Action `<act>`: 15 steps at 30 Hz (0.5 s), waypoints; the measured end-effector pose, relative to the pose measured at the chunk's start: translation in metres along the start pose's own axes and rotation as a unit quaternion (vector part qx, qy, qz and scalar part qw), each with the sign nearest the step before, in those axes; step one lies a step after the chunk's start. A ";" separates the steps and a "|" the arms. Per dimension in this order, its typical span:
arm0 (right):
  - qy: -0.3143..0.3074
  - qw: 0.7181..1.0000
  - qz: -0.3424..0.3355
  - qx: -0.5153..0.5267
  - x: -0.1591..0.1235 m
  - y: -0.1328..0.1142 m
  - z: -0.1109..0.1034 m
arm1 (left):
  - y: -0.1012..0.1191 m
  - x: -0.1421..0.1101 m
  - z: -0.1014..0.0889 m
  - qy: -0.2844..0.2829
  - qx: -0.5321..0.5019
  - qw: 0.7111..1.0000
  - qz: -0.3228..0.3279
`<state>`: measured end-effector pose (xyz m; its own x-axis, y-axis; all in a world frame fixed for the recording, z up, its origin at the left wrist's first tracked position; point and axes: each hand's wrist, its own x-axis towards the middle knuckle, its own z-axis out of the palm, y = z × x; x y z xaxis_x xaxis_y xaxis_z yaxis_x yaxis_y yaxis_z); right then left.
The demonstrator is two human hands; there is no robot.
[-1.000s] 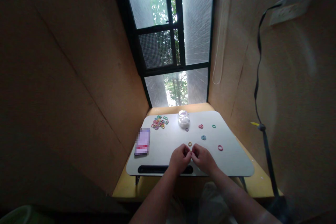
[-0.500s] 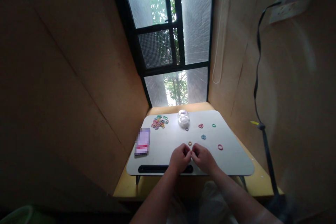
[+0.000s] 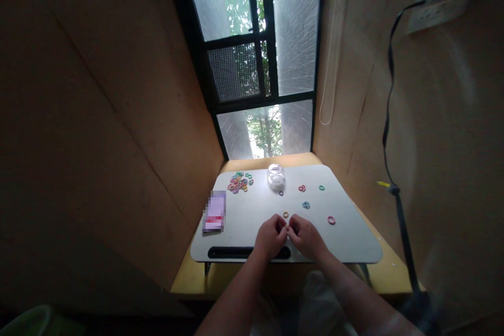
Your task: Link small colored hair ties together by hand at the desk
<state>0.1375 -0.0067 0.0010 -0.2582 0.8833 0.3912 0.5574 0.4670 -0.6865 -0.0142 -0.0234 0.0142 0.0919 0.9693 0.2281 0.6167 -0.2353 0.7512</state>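
Looks like home nook: plain brown walls (image 3: 129, 79) close on both sides, dark-framed window (image 3: 296, 26), trees (image 3: 270, 136) outside, wall socket (image 3: 437, 14), short-legged desk (image 3: 252, 226).

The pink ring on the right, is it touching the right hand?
Apart. The head view shows a strip of white tabletop between the pink ring and the right hand.

Daylight's pouring in through a tall black-framed window (image 3: 260, 68), with greenery (image 3: 270, 128) showing behind the panes (image 3: 297, 26). Plain brownish walls (image 3: 118, 142) are hemming it in on both sides, pretty dim toward the edges, and a white table (image 3: 252, 215) is standing on a yellowish wooden surface (image 3: 187, 275).
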 end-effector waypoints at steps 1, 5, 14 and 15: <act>-0.001 1.000 0.000 0.000 0.000 0.000 0.000 | 0.000 0.000 0.000 0.000 0.000 1.000 -0.001; 0.002 1.000 -0.001 -0.004 0.000 0.001 0.001 | -0.002 0.000 0.002 0.004 0.000 1.000 -0.002; 0.004 1.000 0.000 -0.005 0.000 0.000 0.000 | -0.001 0.000 0.001 -0.004 0.014 1.000 -0.002; 0.005 1.000 0.001 -0.002 0.000 0.000 0.000 | 0.000 0.000 0.000 -0.004 0.014 1.000 -0.004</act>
<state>0.1376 -0.0071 0.0009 -0.2494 0.8842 0.3949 0.5611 0.4643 -0.6853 -0.0141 -0.0238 0.0139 0.0938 0.9716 0.2171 0.6392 -0.2259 0.7351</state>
